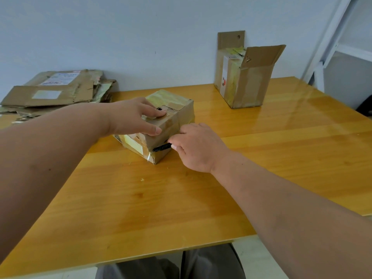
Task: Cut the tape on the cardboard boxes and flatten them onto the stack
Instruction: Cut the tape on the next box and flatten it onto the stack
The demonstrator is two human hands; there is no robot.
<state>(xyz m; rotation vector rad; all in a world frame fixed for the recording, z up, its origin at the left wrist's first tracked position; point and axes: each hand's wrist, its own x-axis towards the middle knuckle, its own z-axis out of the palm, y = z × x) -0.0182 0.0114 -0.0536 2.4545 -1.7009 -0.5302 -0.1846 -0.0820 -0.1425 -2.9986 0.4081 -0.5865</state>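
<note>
A glossy wooden table stands against a pale blue-grey wall.

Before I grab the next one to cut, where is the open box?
In the head view, the open box stands at the table's far right, against the wall, beyond the taped box.

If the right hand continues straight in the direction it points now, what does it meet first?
The right hand points left at the taped box. Its black tool already touches the box's near side, so the box comes first, probably.

shipping labels too blurred to read
</note>
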